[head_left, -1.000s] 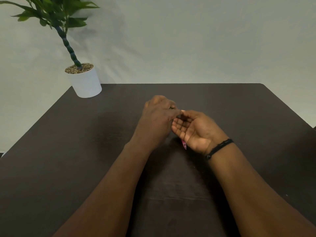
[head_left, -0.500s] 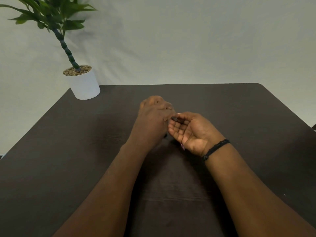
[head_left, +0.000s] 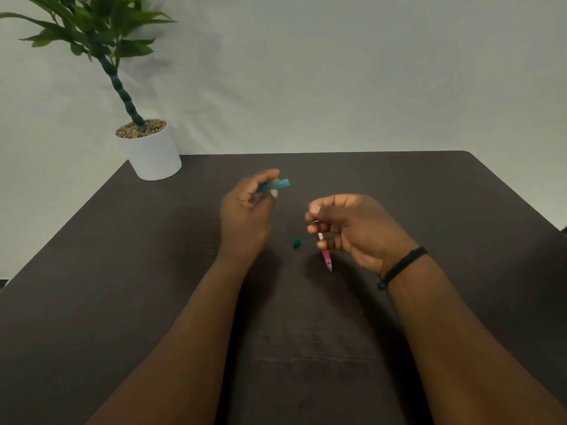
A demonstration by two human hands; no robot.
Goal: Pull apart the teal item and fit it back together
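Pen point(head_left: 327, 259) pinched in curled fingers of right hand point(head_left: 352, 228), pink tip slanting down toward near edge, held just above tabletop point(head_left: 122, 302), probably so the open end stays reachable. Black band point(head_left: 402, 266) round that wrist. Small teal piece point(head_left: 296, 242) lying loose on dark wood between both hands, set apart from either. Farther off, left hand point(head_left: 245, 216) raised, thumb and fingers closed round teal cap point(head_left: 274, 184), pulled well clear of pen. Beyond, at far left corner, white pot point(head_left: 153, 154) with leafy plant point(head_left: 92, 35); behind all, plain pale wall point(head_left: 368, 72).
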